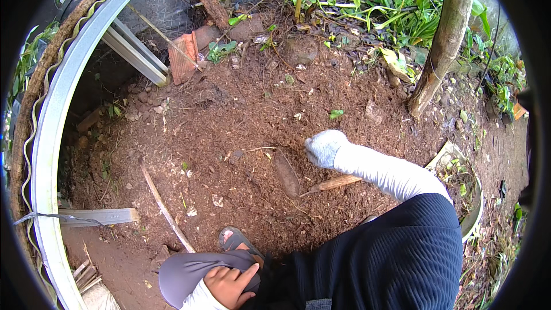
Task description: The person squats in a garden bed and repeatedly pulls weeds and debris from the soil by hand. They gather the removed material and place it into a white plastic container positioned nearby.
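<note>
My left hand [231,284] is bare and rests on my bent left knee in grey trousers [185,271], fingers loosely spread and holding nothing. My right hand [323,148], in a light grey glove with a white sleeve above it, is low over the brown, fibrous soil [241,129]; its fingers are curled and partly hidden, and what they touch cannot be told. Left of the glove a narrow, dirt-covered blade-like piece [286,174] lies on the soil. A pointed wooden stick [335,184] lies below the glove, partly under my right forearm.
A metal channel rail [49,137] curves along the left. A thin stick [165,209] lies near my sandalled foot [234,239]. A wooden post [443,43] stands at upper right, near green plants [413,13]. A broken red tile [183,58] and stones lie at the top. A curved rim [475,206] holds leaves at right.
</note>
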A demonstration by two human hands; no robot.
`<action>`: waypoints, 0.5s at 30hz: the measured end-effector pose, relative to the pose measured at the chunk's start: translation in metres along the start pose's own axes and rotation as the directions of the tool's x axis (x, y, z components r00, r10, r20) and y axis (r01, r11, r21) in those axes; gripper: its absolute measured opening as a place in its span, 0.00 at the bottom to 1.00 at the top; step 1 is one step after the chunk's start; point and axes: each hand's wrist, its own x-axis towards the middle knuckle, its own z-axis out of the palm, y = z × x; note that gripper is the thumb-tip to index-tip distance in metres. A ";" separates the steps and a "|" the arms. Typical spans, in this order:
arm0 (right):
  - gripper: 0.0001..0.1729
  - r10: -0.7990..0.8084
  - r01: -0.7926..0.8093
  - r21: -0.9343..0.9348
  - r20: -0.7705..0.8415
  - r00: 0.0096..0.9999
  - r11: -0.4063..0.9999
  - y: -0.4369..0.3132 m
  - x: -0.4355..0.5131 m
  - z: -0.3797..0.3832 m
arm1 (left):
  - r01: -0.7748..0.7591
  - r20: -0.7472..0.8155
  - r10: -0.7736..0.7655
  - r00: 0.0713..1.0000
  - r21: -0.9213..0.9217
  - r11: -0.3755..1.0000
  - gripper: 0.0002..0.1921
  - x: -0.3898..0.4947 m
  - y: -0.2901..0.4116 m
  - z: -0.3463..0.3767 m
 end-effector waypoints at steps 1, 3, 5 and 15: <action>0.14 0.013 -0.012 0.018 -0.044 0.999 1.000 0.005 0.003 0.001 | 0.002 0.005 -0.002 1.000 -0.007 1.000 0.38 0.000 0.000 0.000; 0.17 0.096 -0.094 0.035 -0.057 0.994 0.995 0.018 0.009 0.002 | -0.007 0.012 0.007 1.000 -0.002 1.000 0.38 0.001 -0.001 0.001; 0.18 0.146 -0.132 0.113 -0.118 0.982 0.985 0.037 0.014 0.003 | -0.015 0.018 0.015 1.000 -0.002 1.000 0.38 0.001 -0.002 0.002; 0.13 0.497 -0.470 -0.204 0.114 0.860 0.859 0.064 0.070 -0.017 | -0.051 0.064 0.045 0.997 0.091 0.995 0.34 -0.005 -0.016 -0.006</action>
